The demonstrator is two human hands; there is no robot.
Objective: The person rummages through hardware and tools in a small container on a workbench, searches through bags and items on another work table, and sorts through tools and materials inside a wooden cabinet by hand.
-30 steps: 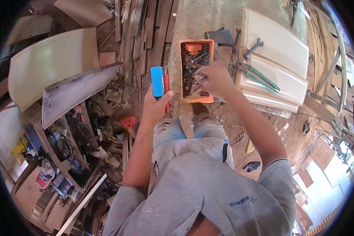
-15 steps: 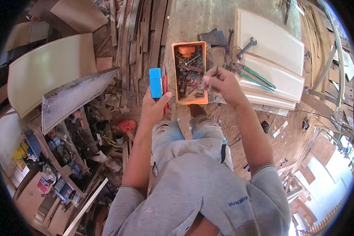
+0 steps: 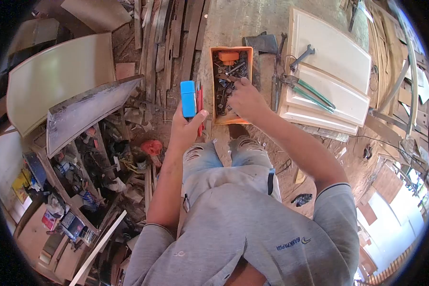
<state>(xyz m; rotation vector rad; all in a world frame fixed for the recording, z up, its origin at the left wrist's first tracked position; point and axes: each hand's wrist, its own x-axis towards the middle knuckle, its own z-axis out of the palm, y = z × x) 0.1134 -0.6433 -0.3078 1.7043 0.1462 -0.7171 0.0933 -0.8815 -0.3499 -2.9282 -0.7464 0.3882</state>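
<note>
My left hand [image 3: 188, 125] is closed around a blue plastic case [image 3: 188, 99], held upright left of the orange bin. Slim red items [image 3: 199, 102] stand against the case in the same grip; their kind is unclear. My right hand [image 3: 247, 101] reaches over the right side of the orange bin [image 3: 212, 81], its fingers curled down among the contents. Whatever they pinch is hidden. Inside the bin lie small metal parts [image 3: 222, 93], a rusty flat metal piece [image 3: 225, 76] and an orange object [image 3: 229, 56].
Right of the bin, green-handled cutters [image 3: 314, 95] and an open-ended wrench [image 3: 303, 56] rest on white panels [image 3: 333, 47]. A dark axe-like head [image 3: 261, 44] lies behind the bin. Wood strips [image 3: 169, 57] and cluttered shelves [image 3: 86, 176] fill the left.
My right hand has moved left and down into the bin from above its right edge. My left hand keeps the blue case nearly still.
</note>
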